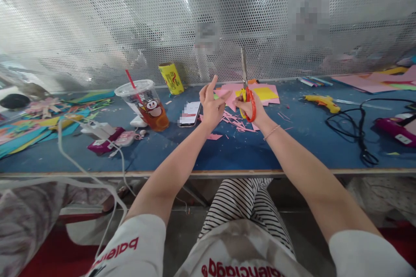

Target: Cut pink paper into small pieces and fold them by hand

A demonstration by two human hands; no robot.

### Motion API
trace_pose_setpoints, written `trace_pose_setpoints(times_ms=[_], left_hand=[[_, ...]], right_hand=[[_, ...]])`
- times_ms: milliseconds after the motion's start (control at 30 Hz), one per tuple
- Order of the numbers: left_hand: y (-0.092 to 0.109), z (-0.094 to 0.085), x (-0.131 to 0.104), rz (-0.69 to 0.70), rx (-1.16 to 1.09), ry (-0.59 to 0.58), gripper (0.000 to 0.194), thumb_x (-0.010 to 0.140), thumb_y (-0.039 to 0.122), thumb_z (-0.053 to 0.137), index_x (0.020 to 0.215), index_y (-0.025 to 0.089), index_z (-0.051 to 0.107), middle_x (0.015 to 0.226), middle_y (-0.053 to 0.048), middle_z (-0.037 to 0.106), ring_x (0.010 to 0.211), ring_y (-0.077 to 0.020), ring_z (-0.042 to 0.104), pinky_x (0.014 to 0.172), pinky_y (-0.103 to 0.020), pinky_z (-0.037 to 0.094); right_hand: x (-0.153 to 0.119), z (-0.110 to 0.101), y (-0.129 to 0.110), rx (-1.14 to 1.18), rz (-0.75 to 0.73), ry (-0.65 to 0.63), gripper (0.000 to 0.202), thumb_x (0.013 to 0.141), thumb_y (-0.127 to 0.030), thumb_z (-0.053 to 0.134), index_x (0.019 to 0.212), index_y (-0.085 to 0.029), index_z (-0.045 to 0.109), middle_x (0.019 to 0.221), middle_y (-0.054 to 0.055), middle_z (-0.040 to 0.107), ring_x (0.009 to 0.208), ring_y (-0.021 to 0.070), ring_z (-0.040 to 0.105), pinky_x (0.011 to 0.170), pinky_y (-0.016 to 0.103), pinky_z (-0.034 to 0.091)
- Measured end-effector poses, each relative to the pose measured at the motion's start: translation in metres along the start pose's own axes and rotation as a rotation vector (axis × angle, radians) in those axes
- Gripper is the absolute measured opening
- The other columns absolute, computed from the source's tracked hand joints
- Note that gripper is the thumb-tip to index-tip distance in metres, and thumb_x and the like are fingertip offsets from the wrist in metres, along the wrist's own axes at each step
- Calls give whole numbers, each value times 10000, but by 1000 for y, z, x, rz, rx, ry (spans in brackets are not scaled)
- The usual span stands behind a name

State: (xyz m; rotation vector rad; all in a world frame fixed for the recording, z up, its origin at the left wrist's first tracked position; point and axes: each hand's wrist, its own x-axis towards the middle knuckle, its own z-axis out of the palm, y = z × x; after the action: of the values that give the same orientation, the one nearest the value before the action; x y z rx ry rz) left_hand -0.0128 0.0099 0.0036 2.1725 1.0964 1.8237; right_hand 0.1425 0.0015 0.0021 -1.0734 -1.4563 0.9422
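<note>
My right hand [255, 110] grips a pair of scissors [248, 99] by the red and yellow handles, with the metal blades pointing up and away from me. To its left my left hand [212, 107] is raised over the table, one finger stretched upward and others reaching toward the scissors. I see nothing clearly held in it. Pink paper [227, 91] lies just behind and between the hands, partly hidden by them. A yellow paper piece [266, 93] rests on pink sheets beyond my right hand. Thin pink paper strips [238, 122] are scattered under both hands.
A phone [189, 114], a drink cup with a red straw [157, 114] and a yellow can [172, 78] stand to the left. Cables and a purple power strip [105, 140] lie farther left. At right are a yellow glue gun [323, 103] and black cable [360, 125]. A perforated metal panel [130, 21] borders the back.
</note>
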Motion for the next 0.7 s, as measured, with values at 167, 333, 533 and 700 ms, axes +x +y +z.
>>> trace_pose_setpoints(times_ms=[167,333,533,700], left_hand=[[-6,11,-2,-163,-275,108,528,764,322,590,1273,295,451,1340,-89,437,1160,-217,478,869,-326,437],[-14,23,-4,-397,-606,-141,173,753,333,614,859,197,606,675,-1,570,545,-80,503,495,-193,388],[-9,26,-8,-515,-640,-271,218,640,310,731,676,138,602,533,19,559,458,-72,504,459,-190,393],[-3,23,-2,-641,-749,-85,177,653,245,723,698,126,600,581,8,613,532,-73,586,578,-200,479]], right_hand=[[3,2,-1,81,-76,166,354,622,-172,649,822,-214,360,729,-41,516,636,94,510,519,229,383],[6,1,1,90,-92,176,405,613,-234,676,804,-223,320,712,-51,487,693,107,529,585,243,415],[9,-2,7,39,-214,180,420,614,-336,705,779,-217,337,679,-52,468,657,98,512,645,259,426],[6,-5,10,-21,-150,156,409,690,-514,618,803,-219,358,647,-48,463,531,85,435,487,230,343]])
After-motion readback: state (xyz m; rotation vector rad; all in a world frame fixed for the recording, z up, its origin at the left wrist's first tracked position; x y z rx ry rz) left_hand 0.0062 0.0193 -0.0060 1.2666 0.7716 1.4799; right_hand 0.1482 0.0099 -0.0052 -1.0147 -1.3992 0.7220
